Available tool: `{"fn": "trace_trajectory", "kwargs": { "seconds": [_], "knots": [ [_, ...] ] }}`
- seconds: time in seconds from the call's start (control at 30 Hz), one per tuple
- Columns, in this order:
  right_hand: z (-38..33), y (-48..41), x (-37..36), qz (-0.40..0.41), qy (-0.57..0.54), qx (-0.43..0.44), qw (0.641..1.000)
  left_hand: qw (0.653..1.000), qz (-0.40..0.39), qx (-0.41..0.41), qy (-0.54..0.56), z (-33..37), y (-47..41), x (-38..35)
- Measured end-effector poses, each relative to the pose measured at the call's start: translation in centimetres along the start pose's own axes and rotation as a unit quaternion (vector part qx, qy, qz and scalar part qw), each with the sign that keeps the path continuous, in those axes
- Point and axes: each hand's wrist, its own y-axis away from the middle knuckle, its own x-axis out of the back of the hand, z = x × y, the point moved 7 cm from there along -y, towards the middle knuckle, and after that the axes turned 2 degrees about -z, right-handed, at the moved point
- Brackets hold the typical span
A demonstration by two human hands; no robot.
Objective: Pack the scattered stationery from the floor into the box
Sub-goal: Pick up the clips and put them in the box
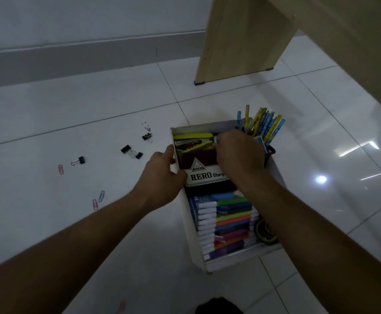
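Note:
A white box (191, 236) stands on the tiled floor, filled with a row of coloured markers (228, 223), a "HERO" stamp pad tin (204, 175), yellow items (192, 135) and a cup of pens (262, 123). My left hand (162, 175) grips the box's left wall beside the tin. Inside the far end of the box, my right hand (239, 152) has its fingers closed around a small pale blue item (215, 139). Black binder clips (130, 150) and coloured paper clips (98, 199) lie scattered on the floor to the left.
A wooden table leg panel (241, 41) rises behind the box. A grey skirting runs along the wall at the back. A tape roll (264, 230) sits in the box's right side. A dark object (219, 307) lies at the bottom edge, a pink clip (121, 306) near it.

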Motion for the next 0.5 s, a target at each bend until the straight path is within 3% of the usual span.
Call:
{"fn": "trace_trajectory", "kwargs": {
  "seconds": [0.27,0.4,0.5],
  "knots": [
    [-1.1,-0.6,0.0,-0.095,0.027,0.01,0.995,1.0,0.004,-0.003,-0.011,-0.1,0.4,0.5],
    [-1.5,-0.4,0.2,-0.054,-0.011,0.024,0.998,1.0,0.007,-0.01,-0.007,0.1,0.6,0.6],
    [-3.0,-0.1,1.9,0.031,-0.068,0.067,0.995,1.0,0.013,0.001,0.004,0.0,1.1,1.2]
  ]
}}
